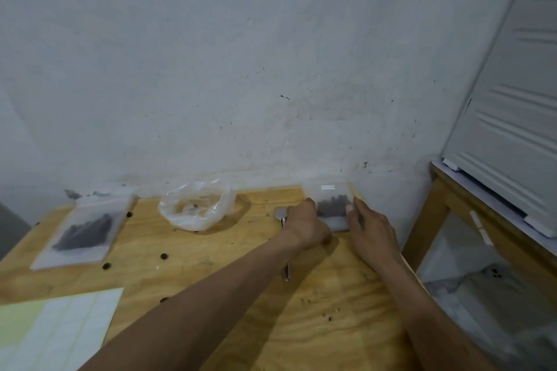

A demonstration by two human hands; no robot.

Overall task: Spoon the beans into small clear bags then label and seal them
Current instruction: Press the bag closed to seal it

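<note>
A small clear bag of dark beans with a white label near its top lies at the far right corner of the wooden table, against the wall. My left hand rests on the bag's left edge. My right hand touches its right edge with the thumb on the plastic. A metal spoon lies under my left wrist, handle pointing toward me. An open clear bag with a few beans left stands at the back middle. Another filled bag lies flat at the left.
A label sheet lies at the near left corner. Loose beans are scattered on the table. A white ribbed panel leans on a wooden frame to the right. The wall is close behind the table.
</note>
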